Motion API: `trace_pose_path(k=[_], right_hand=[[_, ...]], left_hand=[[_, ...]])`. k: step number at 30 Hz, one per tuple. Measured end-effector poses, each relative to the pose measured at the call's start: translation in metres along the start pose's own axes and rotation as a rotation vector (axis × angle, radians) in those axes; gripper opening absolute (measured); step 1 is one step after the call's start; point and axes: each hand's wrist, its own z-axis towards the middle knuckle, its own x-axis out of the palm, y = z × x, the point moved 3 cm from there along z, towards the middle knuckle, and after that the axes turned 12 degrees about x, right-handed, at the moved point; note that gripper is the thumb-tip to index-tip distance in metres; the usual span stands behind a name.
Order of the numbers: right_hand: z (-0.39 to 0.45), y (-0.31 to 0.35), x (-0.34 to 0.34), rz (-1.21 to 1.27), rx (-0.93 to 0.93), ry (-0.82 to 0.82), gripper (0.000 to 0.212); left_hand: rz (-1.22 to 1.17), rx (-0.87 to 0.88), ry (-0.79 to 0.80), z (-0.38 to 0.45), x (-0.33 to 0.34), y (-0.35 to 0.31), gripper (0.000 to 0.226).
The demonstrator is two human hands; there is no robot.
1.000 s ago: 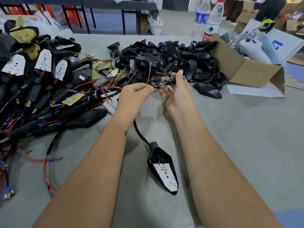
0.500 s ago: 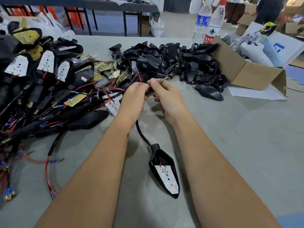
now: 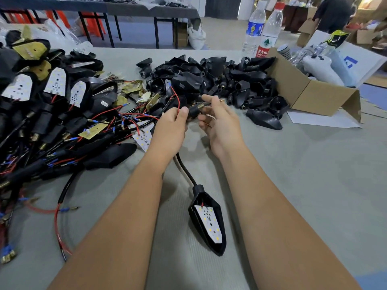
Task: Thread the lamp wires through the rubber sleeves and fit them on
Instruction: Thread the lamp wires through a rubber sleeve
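Left hand (image 3: pixel 170 124) pinches one red wire (image 3: pixel 177 101); right hand (image 3: pixel 219 122) grasps one rubber sleeve (image 3: pixel 193 111). One lamp (image 3: pixel 208 220) lies on the table (image 3: pixel 303 174), two bottles (image 3: pixel 261 30) behind.

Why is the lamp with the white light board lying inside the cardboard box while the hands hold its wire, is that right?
Not quite. The head view shows the lamp lying on the grey table between the forearms, not in the cardboard box. The left hand and right hand do hold its wire.

grey table (image 3: pixel 303 174) carries a lamp (image 3: pixel 209 218); black sleeves pile (image 3: pixel 219 80); cardboard box (image 3: pixel 314 95)
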Motion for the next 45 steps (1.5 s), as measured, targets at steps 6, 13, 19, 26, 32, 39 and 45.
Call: trace_pose_path(k=[6, 13, 19, 26, 32, 39, 45], right_hand=[[-0.004, -0.004, 0.011, -0.179, -0.07, 0.055, 0.017], [0.002, -0.004, 0.002, -0.036, -0.018, -0.062, 0.021], [0.001, -0.005, 0.004, -0.102, -0.019, -0.035, 0.021], [0.001, -0.005, 0.0, -0.054, 0.001, -0.09, 0.023], [0.003, -0.004, -0.001, 0.052, 0.046, -0.133, 0.02], [0.003, -0.004, -0.003, 0.055, 0.075, -0.078, 0.017], [0.001, -0.003, -0.001, -0.015, 0.074, 0.0, 0.017]], left_hand=[[-0.038, 0.013, -0.069, -0.001, -0.002, 0.0, 0.033], [-0.291, 0.129, -0.252, 0.001, -0.008, -0.016, 0.025], [-0.388, 0.141, -0.229, 0.002, -0.009, -0.017, 0.021], [-0.496, 0.199, -0.273, -0.001, -0.01, -0.023, 0.02], [-0.36, 0.19, -0.304, -0.002, -0.012, -0.023, 0.025], [-0.257, 0.107, -0.236, -0.002, -0.01, -0.016, 0.016], [-0.196, 0.088, -0.225, -0.002, -0.009, -0.012, 0.021]])
